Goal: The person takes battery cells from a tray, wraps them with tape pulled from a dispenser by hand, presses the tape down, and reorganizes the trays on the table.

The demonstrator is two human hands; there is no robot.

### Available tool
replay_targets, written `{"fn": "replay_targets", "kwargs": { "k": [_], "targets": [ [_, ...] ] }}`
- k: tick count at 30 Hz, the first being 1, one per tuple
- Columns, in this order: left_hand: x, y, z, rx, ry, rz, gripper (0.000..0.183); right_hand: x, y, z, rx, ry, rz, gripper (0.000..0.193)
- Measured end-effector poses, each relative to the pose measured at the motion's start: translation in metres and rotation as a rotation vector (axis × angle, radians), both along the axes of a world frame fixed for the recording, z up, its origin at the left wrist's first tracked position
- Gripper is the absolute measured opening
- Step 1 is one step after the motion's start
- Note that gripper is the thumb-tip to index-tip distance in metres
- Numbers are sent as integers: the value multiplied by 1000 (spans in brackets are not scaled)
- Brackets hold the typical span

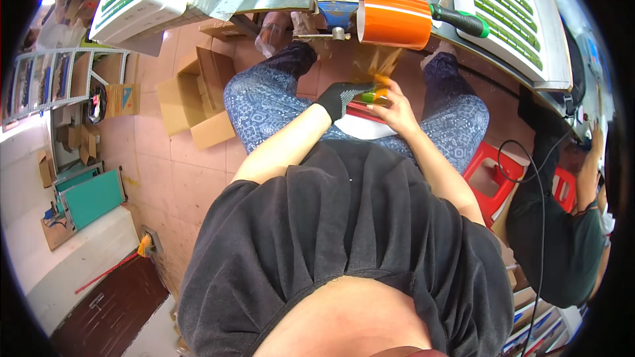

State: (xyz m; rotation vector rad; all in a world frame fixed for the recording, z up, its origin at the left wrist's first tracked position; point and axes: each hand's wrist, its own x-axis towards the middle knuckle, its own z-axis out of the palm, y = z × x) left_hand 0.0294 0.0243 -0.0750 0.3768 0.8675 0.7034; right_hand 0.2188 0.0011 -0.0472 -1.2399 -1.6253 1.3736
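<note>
My left hand (338, 100), in a black glove with a grey patterned patch, closes on a small green piece (365, 98) above my lap. My bare right hand (395, 110) pinches amber tape (381, 66) at that piece; its fingertips are slightly blurred. The tape hangs down from a wide orange roll (395, 18). A screwdriver with a black and green handle (463, 21) sticks out of the roll's right end. On the roll's left stands a blue bench vise (336, 4). Below my hands lies a white item (368, 127) with a red edge, partly hidden.
White boxes with rows of green pieces stand on the metal bench at left (135, 1) and right (509, 13). An open cardboard box (195, 99) sits on the floor at left. At right are a red stool (488, 182), a hanging black cable (542, 225) and another person (562, 244).
</note>
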Motion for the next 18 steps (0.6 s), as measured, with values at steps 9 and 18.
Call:
{"fn": "replay_targets", "kwargs": {
  "k": [9,18],
  "targets": [
    [4,-6,18,291,347,-37,30,-7,4,5,-646,416,-164,41],
    [-3,-5,22,447,296,-149,30,-1,-2,5,-233,133,-93,29]
  ]
}}
